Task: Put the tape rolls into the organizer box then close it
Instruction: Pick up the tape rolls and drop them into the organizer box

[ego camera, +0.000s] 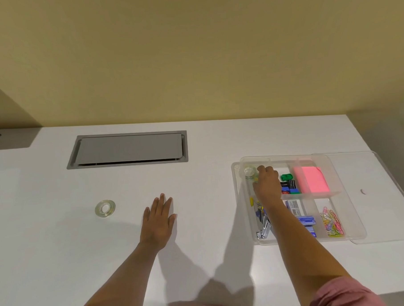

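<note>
A clear tape roll (105,209) lies flat on the white table, left of my left hand (159,224), which rests palm down with fingers spread and holds nothing. The clear organizer box (352,215) stands open at the right. My right hand (267,184) reaches into its far left compartment, fingertips curled on the edge of a second clear tape roll (250,171) in the far left corner. The clear lid (388,191) lies flat on the table to the right of the box, partly under it.
The box also holds a pink sticky-note pad (311,179), binder clips (289,186), a stapler (262,224), staple boxes (305,220) and coloured paper clips (332,223). A grey cable hatch (129,149) is set into the table at the back. The wall stands behind.
</note>
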